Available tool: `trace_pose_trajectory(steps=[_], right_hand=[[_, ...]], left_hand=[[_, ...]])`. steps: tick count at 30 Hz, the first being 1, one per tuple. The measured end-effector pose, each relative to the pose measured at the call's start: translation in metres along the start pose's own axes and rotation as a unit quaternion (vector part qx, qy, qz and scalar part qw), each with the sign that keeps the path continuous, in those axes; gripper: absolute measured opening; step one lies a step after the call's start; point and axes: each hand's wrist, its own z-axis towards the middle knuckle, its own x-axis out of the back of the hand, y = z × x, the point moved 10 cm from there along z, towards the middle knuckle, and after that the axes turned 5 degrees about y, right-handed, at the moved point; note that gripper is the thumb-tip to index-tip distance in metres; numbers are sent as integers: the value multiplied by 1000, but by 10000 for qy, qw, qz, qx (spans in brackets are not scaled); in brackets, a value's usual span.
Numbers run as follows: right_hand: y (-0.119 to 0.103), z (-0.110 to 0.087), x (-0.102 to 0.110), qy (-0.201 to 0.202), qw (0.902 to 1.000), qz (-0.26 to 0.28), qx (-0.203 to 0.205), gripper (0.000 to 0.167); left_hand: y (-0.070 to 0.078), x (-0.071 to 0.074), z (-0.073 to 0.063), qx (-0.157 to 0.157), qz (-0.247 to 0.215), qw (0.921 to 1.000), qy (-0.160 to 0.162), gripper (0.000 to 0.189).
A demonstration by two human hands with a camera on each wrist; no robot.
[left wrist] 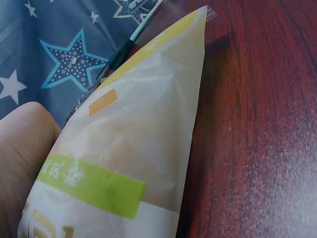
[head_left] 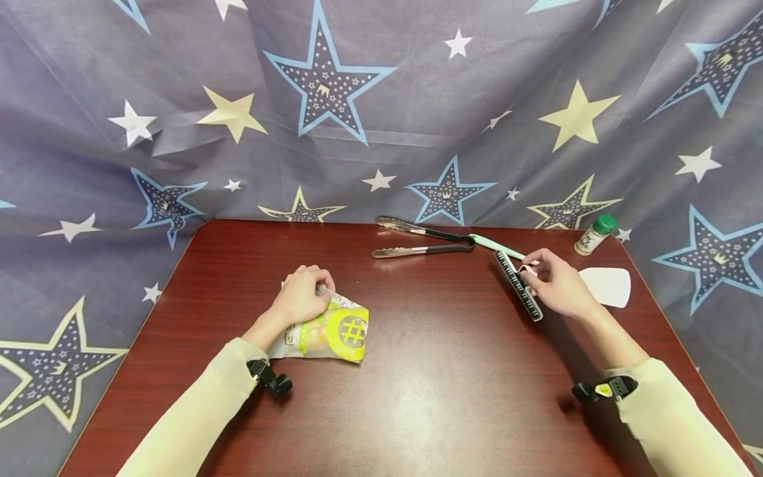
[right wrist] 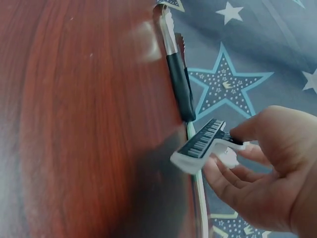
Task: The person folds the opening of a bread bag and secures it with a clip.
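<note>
My left hand (head_left: pixel 305 295) grips the upper edge of a snack bag (head_left: pixel 346 334) with a yellow-green print, at the left of the table. In the left wrist view the pale bag (left wrist: pixel 143 134) stands up at a slant, and part of the hand shows at the left edge. Over the right side of the table, my right hand (head_left: pixel 560 286) pinches a clip (head_left: pixel 517 286) printed with piano keys. In the right wrist view thumb and fingers hold the clip's handle (right wrist: pixel 233 140), and its long bar (right wrist: pixel 200 144) points away from the hand.
Black-handled metal tongs (head_left: pixel 441 250) lie spread near the table's back edge. A spatula with a white head (head_left: pixel 616 286) and a pale green handle (head_left: pixel 495 245) lies behind my right hand. A green-capped seasoning bottle (head_left: pixel 590 240) stands at the back right corner. Star-patterned cloth (head_left: pixel 381 152) hangs behind.
</note>
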Motion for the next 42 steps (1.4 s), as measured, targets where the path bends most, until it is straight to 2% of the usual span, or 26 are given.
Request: trace_pose_trajectory(steps=[3, 6, 15, 18, 31, 42], right_hand=[[-6, 2, 2, 107, 9999, -23, -99, 34], [-10, 5, 1, 117, 9995, 65, -293, 36], [-21, 12, -21, -151, 9917, 1059, -708, 38], [-25, 14, -30, -223, 9900, 1164, -772, 38], [-47, 16, -72, -548, 9867, 1366, -689, 33], [-71, 17, -98, -709, 9824, 1640, -541, 27]], left_hand=[[0, 0, 0, 4, -3, 10000, 7, 6], [0, 0, 1, 9, -4, 10000, 18, 6], [1, 2, -1, -12, -6, 10000, 36, 6], [1, 2, -1, -7, -15, 10000, 36, 7], [1, 2, -1, -32, 20, 10000, 60, 7], [1, 1, -1, -51, 14, 10000, 69, 6]])
